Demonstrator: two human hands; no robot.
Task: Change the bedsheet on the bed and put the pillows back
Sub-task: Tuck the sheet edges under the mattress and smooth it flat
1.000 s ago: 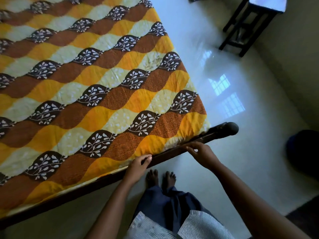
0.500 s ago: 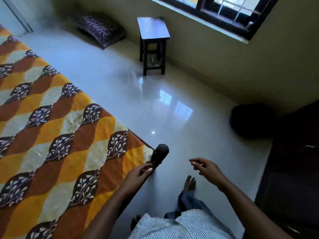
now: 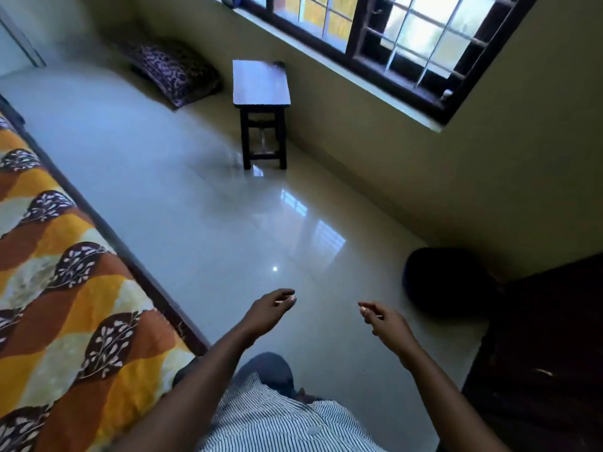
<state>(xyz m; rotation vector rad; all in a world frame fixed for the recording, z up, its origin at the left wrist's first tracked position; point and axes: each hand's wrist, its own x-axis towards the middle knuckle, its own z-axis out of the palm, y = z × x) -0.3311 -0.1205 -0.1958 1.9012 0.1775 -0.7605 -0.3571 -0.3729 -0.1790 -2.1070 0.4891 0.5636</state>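
While the left hand and right hand hang loosely curled over the floor, holding nothing, the sheet covers the bed at left; a pillow lies far, a stool just right of it, a dark round object right

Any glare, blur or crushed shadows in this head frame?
Head view: the window throws bright glare patches on the glossy floor; the pillow and stool look motion-smeared; the furniture at right is nearly black; the left hand and right hand read clearly.

Left hand and right hand, loose, above the floor; bedsheet at left, pillow beside stool.
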